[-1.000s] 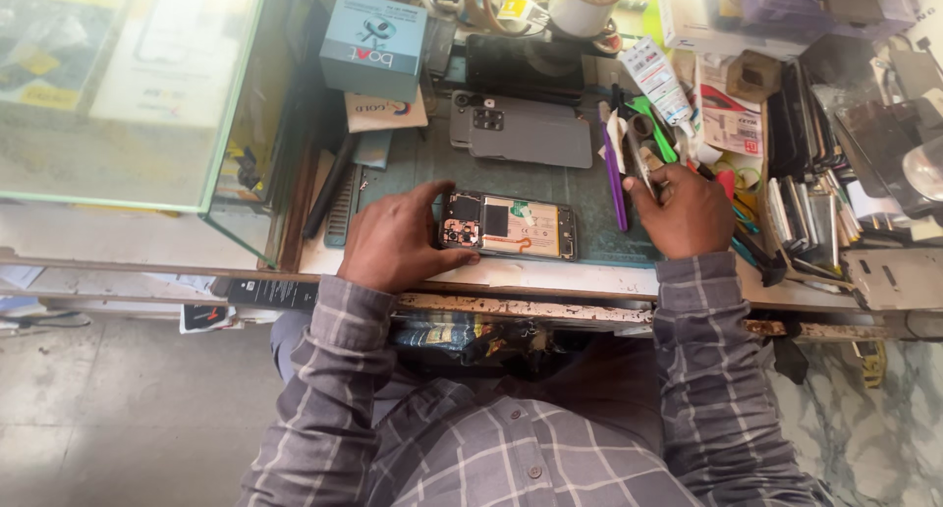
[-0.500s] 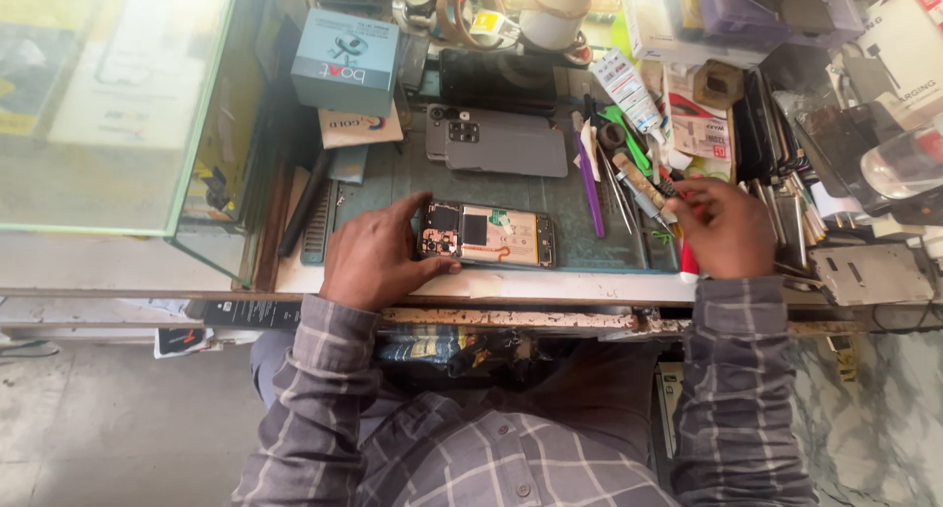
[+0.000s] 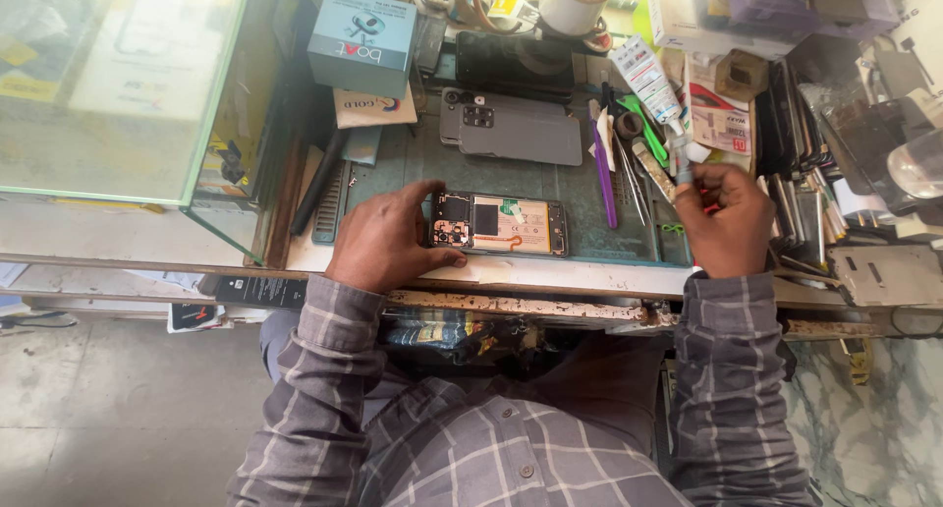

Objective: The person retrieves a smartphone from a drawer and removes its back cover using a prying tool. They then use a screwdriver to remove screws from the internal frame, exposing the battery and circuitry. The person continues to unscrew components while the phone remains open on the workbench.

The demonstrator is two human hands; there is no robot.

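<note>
Grey plaid sleeves (image 3: 324,369), teal box (image 3: 361,37)

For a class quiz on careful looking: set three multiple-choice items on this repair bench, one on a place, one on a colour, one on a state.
1. Where does the opened phone lie?
A. on the green mat
B. on the floor
C. on the box

2. What colour is the closed phone behind it?
A. red
B. grey
C. yellow

3. What is the right hand doing?
A. resting flat
B. gripping a thin tool
C. hanging down

A: the mat shows around it, the left hand steadying it.
B: its back is grey.
B: the fingers close round the tool.
</note>
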